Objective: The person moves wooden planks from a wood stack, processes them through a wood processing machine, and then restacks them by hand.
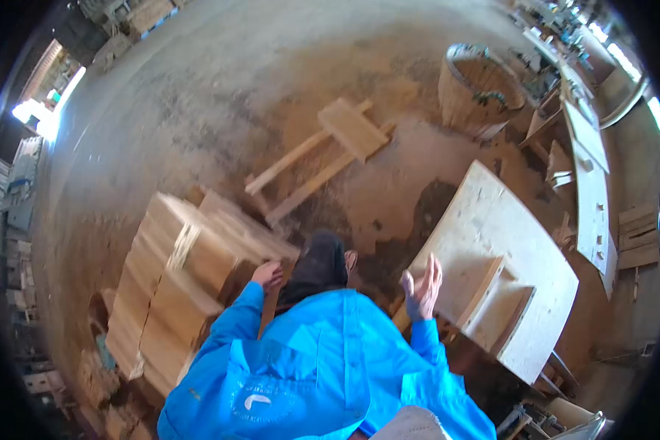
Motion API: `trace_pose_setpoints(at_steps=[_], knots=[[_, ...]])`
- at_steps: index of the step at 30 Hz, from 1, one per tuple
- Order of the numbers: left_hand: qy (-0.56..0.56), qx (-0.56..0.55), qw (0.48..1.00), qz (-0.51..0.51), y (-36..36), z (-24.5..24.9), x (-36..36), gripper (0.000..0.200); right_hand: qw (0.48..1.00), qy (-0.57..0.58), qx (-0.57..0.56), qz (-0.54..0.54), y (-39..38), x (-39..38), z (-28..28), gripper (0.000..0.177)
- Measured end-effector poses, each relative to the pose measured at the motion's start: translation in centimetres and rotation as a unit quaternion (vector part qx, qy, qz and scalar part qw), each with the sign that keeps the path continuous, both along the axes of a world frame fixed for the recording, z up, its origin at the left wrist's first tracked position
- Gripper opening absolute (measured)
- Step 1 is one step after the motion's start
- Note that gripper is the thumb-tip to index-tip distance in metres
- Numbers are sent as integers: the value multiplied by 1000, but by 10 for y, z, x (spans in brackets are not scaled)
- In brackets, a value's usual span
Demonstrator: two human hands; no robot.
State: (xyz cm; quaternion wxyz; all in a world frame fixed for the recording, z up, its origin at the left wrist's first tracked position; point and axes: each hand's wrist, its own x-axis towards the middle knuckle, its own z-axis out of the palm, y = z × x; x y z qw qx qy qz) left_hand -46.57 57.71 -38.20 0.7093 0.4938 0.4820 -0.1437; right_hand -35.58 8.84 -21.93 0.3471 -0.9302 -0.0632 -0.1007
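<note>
My left hand point(269, 275) is closed, its fingers curled at the near right end of a tall stack of wooden boards point(161, 271). What lies inside those fingers, if anything, is hidden. Light-coloured strips point(183, 246) lie across the stack. On the other side of my body, my right hand point(423, 287) is raised with its fingers apart and nothing in it. It is nearest the left edge of a pale worktable point(502, 220). Two narrow wooden strips point(484, 290) stand out from the tabletop, set apart from each other.
A low wooden frame point(301, 165) with a board point(352, 128) across it is on the dusty floor ahead. Farther right stands a large round tub-like container point(462, 88). A long pale bench point(590, 191) with small blocks runs along the right side.
</note>
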Motion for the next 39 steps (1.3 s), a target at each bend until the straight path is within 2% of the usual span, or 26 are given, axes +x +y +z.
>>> trace_pose_setpoints(at_steps=[2,3,5,6,8,11,13,16,19,20,21,22,23,24,25,26,27,29,30,31,32,33,35,37,38,39], knots=[[-17,21,999,-23,0,14,46,26,999,-14,7,-33,-6,20,11,92],[-30,23,999,-35,12,2,64,26,998,-7,8,-68,-9,31,16,92],[-89,-129,980,-124,42,-24,108,14,993,0,9,-120,-15,59,31,92],[-93,-128,978,-133,40,-20,133,14,991,-9,1,-133,-20,76,34,92],[-38,24,995,-93,30,-12,182,10,986,-31,-26,-160,-28,112,40,93],[-34,0,988,-149,47,-26,260,11,975,1,-61,-214,-30,169,42,89],[-16,61,984,-169,52,-41,311,12,960,24,-101,-258,-29,209,39,90],[25,118,963,-243,68,-72,405,20,925,107,-184,-316,-40,269,19,94],[-34,174,928,-326,85,-138,467,27,857,323,-254,-310,-38,313,22,89],[-14,157,935,-317,86,-150,492,26,844,350,-278,-295,-34,327,28,89],[-16,218,911,-349,83,-158,519,26,823,397,-266,-306,-31,339,32,86],[-33,192,917,-348,90,-200,540,28,798,443,-252,-321,-28,345,34,83],[-43,242,895,-372,93,-238,563,29,781,468,-272,-312,-30,351,27,83],[-55,231,914,-328,96,-288,582,34,784,476,-252,-309,-38,352,20,80],[-60,267,897,-346,95,-308,608,38,788,483,-229,-306,-47,350,15,77],[-17,227,911,-344,91,-313,635,50,783,484,-252,-300,-57,339,16,75],[23,189,921,-340,89,-328,668,67,779,482,-272,-294,-61,340,13,74],[56,143,953,-261,83,-397,711,108,739,516,-288,-325,-42,357,24,72],[68,136,952,-265,75,-360,738,108,745,505,-296,-319,-41,358,26,71],[58,-28,987,-145,64,-305,783,123,753,493,-302,-314,-42,355,27,69],[69,-32,986,-147,56,-331,795,123,764,470,-329,-295,-43,354,26,68],[47,-21,993,-102,51,-362,810,123,763,494,-241,-340,-35,363,29,67],[34,-14,997,-62,49,-417,837,123,694,567,-400,-193,-75,332,31,54],[36,-13,999,11,46,-451,862,110,772,487,-178,-367,-48,350,33,42],[44,-19,999,7,44,-461,873,110,780,465,-406,-102,-53,347,37,44],[4,-41,999,5,47,-468,883,101,775,471,-408,-105,-52,344,36,44]])
